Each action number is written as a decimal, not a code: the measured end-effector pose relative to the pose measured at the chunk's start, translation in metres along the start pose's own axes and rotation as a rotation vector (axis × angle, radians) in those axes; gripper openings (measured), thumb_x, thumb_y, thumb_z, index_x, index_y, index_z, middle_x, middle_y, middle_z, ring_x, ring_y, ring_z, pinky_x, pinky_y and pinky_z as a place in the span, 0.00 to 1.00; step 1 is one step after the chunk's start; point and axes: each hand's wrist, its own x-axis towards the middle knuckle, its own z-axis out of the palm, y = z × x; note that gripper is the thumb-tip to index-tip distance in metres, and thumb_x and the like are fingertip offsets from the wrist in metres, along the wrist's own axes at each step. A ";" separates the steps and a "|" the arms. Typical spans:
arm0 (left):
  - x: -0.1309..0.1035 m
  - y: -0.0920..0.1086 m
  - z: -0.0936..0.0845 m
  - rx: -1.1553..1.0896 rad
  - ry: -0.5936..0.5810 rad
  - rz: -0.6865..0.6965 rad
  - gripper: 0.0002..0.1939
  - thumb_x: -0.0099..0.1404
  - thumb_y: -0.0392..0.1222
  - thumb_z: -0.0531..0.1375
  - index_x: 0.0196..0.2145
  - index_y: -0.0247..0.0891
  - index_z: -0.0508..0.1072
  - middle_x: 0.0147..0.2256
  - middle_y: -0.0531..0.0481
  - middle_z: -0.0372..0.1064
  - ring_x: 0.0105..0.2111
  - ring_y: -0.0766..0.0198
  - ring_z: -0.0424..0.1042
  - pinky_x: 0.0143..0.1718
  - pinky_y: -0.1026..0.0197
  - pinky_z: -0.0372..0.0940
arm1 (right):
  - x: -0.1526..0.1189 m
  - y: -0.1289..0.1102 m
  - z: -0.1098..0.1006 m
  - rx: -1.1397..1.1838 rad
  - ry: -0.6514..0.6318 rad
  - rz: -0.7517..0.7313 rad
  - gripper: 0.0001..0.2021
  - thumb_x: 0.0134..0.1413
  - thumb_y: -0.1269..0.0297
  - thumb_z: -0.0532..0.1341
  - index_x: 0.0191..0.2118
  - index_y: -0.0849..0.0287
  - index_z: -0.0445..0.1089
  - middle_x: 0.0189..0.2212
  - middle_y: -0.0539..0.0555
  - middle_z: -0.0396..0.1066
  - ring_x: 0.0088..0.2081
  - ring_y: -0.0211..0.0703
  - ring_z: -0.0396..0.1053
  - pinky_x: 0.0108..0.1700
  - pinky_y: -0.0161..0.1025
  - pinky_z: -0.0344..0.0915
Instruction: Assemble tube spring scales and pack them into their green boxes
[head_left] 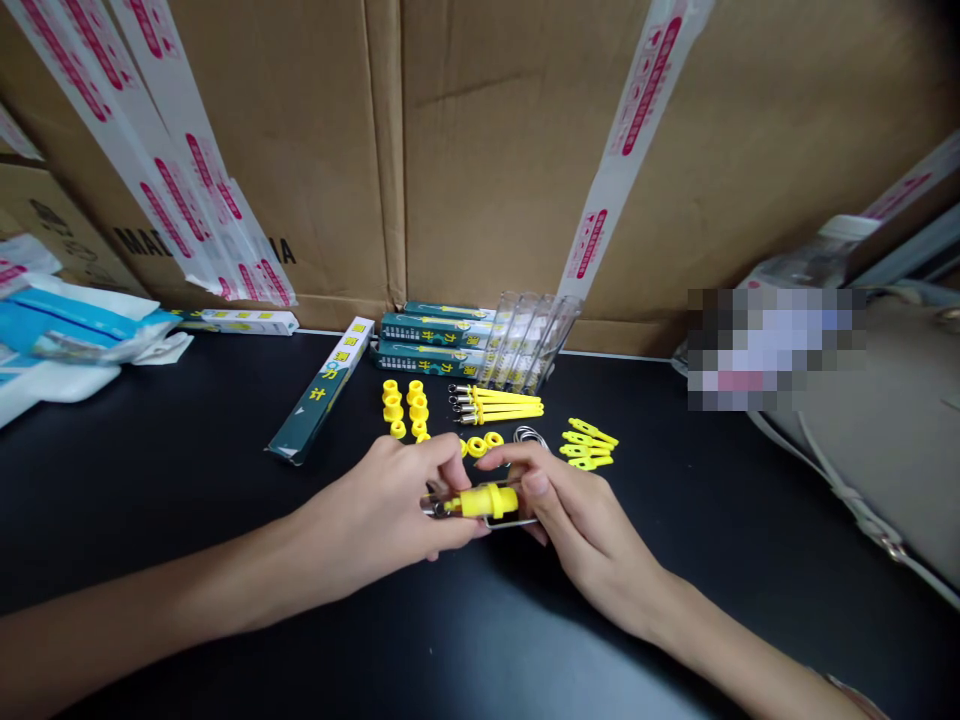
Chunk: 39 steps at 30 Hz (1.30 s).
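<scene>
In the middle of the head view, my left hand (386, 495) is closed around a part-built spring scale, a clear tube with a yellow end cap (489, 500). A spring or metal fitting shows inside near my thumb. The fingers of my right hand (589, 515) pinch a bent metal wire loop (504, 525) that reaches around the cap. Whether the loop's ends sit in the cap is not clear. Just beyond lie yellow sleeves (416, 405), yellow rings (476, 447), wire loops (531, 436), yellow rods with springs (499, 404) and flat yellow pieces (589, 440).
Clear tubes (529, 340) lean on green printed boxes (431, 358) at the back. Another green box (322, 390) lies left of them. A large cardboard carton (487, 150) walls the far edge. Plastic packs (82, 320) are left; a bottle (814, 255) and bag (862, 430) stand right.
</scene>
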 end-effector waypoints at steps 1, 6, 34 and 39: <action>0.000 0.000 0.000 -0.040 -0.013 -0.028 0.13 0.58 0.48 0.65 0.31 0.42 0.65 0.23 0.57 0.70 0.20 0.63 0.74 0.21 0.65 0.67 | 0.000 -0.001 -0.001 0.002 -0.013 -0.017 0.14 0.72 0.56 0.47 0.52 0.53 0.65 0.33 0.50 0.70 0.28 0.38 0.65 0.32 0.35 0.62; 0.002 0.000 -0.003 -0.054 0.014 -0.044 0.11 0.56 0.45 0.64 0.30 0.41 0.65 0.24 0.54 0.71 0.22 0.60 0.75 0.21 0.64 0.68 | 0.000 -0.004 -0.003 -0.078 -0.091 -0.041 0.19 0.62 0.56 0.62 0.56 0.53 0.64 0.40 0.52 0.69 0.32 0.39 0.66 0.33 0.35 0.64; 0.001 -0.007 -0.075 0.402 -0.119 0.106 0.14 0.66 0.56 0.58 0.40 0.44 0.73 0.29 0.58 0.69 0.29 0.65 0.66 0.28 0.66 0.55 | 0.010 0.018 -0.037 -0.834 0.136 -0.435 0.11 0.65 0.62 0.54 0.46 0.64 0.67 0.32 0.55 0.70 0.23 0.38 0.65 0.23 0.35 0.61; -0.006 -0.014 -0.067 0.405 -0.168 0.083 0.16 0.68 0.58 0.56 0.41 0.45 0.74 0.30 0.56 0.70 0.29 0.63 0.69 0.27 0.66 0.56 | 0.010 0.024 -0.043 -0.959 0.132 -0.579 0.10 0.60 0.63 0.53 0.40 0.63 0.69 0.25 0.52 0.69 0.20 0.39 0.64 0.19 0.35 0.57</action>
